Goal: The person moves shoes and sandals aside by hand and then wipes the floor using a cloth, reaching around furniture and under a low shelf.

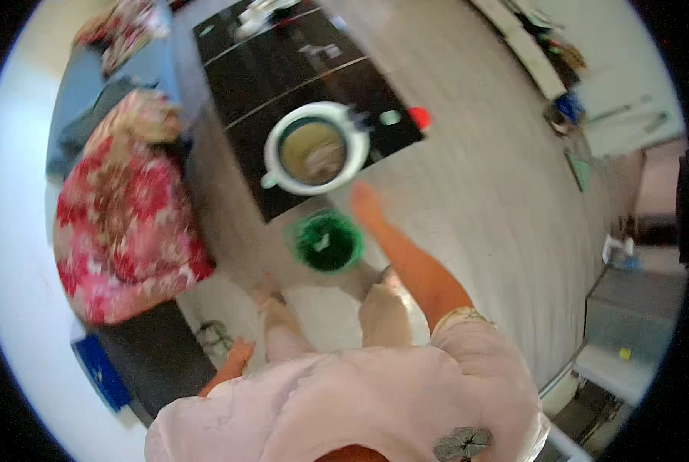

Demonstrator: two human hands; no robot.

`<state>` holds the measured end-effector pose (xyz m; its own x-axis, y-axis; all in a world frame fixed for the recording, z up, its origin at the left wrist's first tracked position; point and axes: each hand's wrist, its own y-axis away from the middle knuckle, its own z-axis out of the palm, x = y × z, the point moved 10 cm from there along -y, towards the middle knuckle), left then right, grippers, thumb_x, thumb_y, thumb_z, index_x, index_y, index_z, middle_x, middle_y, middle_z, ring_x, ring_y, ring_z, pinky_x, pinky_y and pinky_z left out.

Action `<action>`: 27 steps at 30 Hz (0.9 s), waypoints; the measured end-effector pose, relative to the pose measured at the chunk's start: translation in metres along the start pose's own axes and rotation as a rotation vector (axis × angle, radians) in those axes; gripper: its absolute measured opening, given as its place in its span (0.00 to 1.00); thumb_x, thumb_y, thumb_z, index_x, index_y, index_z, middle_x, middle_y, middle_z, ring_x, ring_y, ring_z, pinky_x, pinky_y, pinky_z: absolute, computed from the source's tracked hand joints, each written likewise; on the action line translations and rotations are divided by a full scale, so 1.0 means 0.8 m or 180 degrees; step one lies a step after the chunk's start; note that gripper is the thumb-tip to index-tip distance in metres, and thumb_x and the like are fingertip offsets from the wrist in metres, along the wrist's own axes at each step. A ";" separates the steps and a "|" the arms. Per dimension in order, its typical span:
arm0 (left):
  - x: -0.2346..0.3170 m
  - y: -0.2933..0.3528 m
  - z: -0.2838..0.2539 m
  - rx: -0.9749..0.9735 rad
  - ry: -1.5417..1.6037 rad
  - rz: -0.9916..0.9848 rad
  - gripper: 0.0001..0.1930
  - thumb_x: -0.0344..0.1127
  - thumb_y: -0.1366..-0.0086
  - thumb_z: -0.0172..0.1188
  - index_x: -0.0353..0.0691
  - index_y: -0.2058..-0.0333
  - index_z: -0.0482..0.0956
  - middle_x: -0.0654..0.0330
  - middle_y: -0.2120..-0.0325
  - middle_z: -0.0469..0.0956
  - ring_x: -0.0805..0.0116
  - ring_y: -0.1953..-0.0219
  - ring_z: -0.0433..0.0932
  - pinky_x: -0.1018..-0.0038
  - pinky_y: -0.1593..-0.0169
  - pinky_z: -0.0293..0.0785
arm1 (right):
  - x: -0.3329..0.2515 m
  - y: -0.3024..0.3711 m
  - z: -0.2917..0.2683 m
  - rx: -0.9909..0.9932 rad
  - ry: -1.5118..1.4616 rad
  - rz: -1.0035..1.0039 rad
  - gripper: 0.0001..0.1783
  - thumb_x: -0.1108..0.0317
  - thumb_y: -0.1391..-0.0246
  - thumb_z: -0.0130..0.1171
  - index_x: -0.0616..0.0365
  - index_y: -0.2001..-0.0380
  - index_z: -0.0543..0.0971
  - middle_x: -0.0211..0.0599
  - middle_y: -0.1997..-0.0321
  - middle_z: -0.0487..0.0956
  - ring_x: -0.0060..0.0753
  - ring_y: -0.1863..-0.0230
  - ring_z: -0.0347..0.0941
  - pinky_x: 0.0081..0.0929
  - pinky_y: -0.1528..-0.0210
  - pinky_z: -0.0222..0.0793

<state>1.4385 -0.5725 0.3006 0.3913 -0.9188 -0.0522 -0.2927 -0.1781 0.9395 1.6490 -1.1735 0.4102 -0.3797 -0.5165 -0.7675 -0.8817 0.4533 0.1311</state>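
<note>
My right hand [366,203] reaches forward, just off the near edge of a dark table [314,202]. Motion smears its fingers, and nothing shows clearly in it. Nearest to it on the table stands a round white-rimmed pot [357,158] with a dark inner wall and cloudy, yellowish-brown contents. Below the hand, on the floor in front of my feet, is a green bin [352,260] with a dark inside and a small pale scrap in it. My left hand [241,351] hangs low beside my left leg, away from the table, its fingers too small and blurred to read.
A sofa on the left carries a red-and-white floral cloth [121,231] and a grey-blue cushion [79,92]. White items [256,19] lie at the table's far end. A red round object [419,118] shows by its right corner. Shelves [622,369] stand at the right.
</note>
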 end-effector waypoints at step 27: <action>0.741 0.000 -0.058 0.0495 -0.4103 0.1777 0.32 0.40 0.39 0.52 0.40 0.38 0.52 0.42 0.41 0.56 0.49 0.40 0.58 0.62 0.42 0.61 | 0.531 0.519 -0.411 -0.1012 0.1303 0.1920 0.14 0.61 0.53 0.57 0.51 0.62 0.79 0.42 0.56 0.78 0.37 0.49 0.71 0.31 0.50 0.69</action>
<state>1.7108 -1.1007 0.2849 -0.8420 -0.5381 -0.0391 -0.2667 0.3521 0.8971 1.0295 -1.4436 0.3444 -0.8356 -0.5018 -0.2236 -0.5054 0.5427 0.6709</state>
